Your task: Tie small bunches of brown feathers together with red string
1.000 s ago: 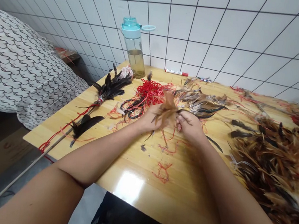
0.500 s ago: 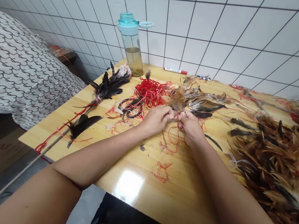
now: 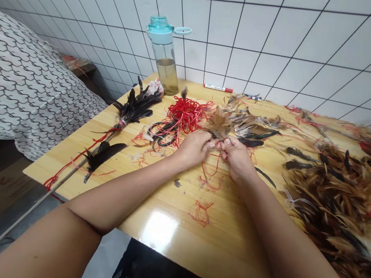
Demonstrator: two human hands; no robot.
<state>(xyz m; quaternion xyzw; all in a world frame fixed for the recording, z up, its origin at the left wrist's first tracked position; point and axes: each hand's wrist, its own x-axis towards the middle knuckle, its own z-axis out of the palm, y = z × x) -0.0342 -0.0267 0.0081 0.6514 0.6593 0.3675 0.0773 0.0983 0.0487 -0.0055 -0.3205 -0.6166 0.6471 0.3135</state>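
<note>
My left hand (image 3: 192, 151) is closed, its fingertips pinching the base of a small bunch of brown feathers (image 3: 220, 121). Right beside it, my right hand (image 3: 237, 160) pinches thumb against fingers at the same base, where thin red string (image 3: 209, 169) shows and trails onto the table below. The exact hold of the fingertips is partly hidden. Just beyond the hands lie more loose brown and black feathers (image 3: 251, 127). A tangled heap of red string (image 3: 186, 114) sits behind my left hand.
On the wooden table (image 3: 113, 202), a stick (image 3: 65, 178) with black feathers (image 3: 137, 108) tied on overhangs the left edge. A water bottle (image 3: 165, 66) and red marker (image 3: 217, 88) stand and lie near the tiled wall. A large pile of brown feathers (image 3: 343, 199) covers the right side.
Both hands stay close together, with small finger movements at the feather base. The loop of red string hanging below them has shifted and changed shape.
</note>
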